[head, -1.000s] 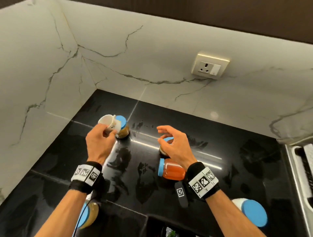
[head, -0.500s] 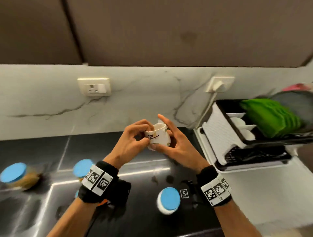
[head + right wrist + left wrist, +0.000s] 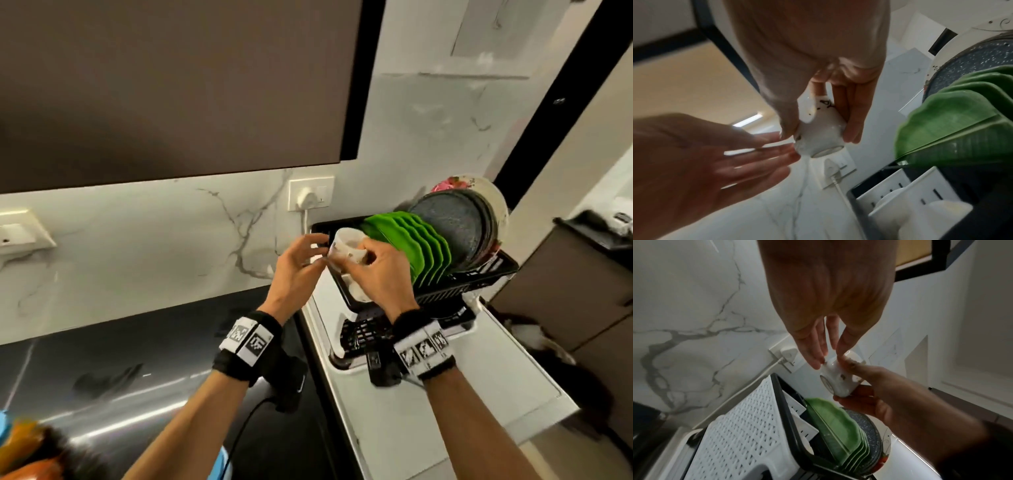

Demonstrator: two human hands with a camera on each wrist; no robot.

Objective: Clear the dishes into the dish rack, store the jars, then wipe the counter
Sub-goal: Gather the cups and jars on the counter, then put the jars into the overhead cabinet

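Observation:
My right hand [image 3: 368, 255] grips a small white cup [image 3: 346, 243], tilted, just above the left end of the black dish rack [image 3: 479, 281]. In the right wrist view, thumb and fingers [image 3: 853, 129] clasp the cup [image 3: 820, 134], whose black drawing shows. My left hand [image 3: 320, 251] is beside it with straight fingers; its fingertips [image 3: 818, 361] touch the cup [image 3: 835, 379] without holding it. Blurred jars [image 3: 30, 466] with blue lids sit at the lower left on the black counter [image 3: 137, 359].
The rack holds several upright green plates [image 3: 418, 246] and dark round plates [image 3: 452, 226]; white cups lie in its left part. A white perforated tray [image 3: 740, 443] leans at its left end. A wall socket with a plug [image 3: 310, 197] is behind; a brown cabinet hangs overhead.
The cup went from my left hand at the counter corner into my right hand. Both hands carried it right, from the black counter to over the dish rack. My left hand has let go.

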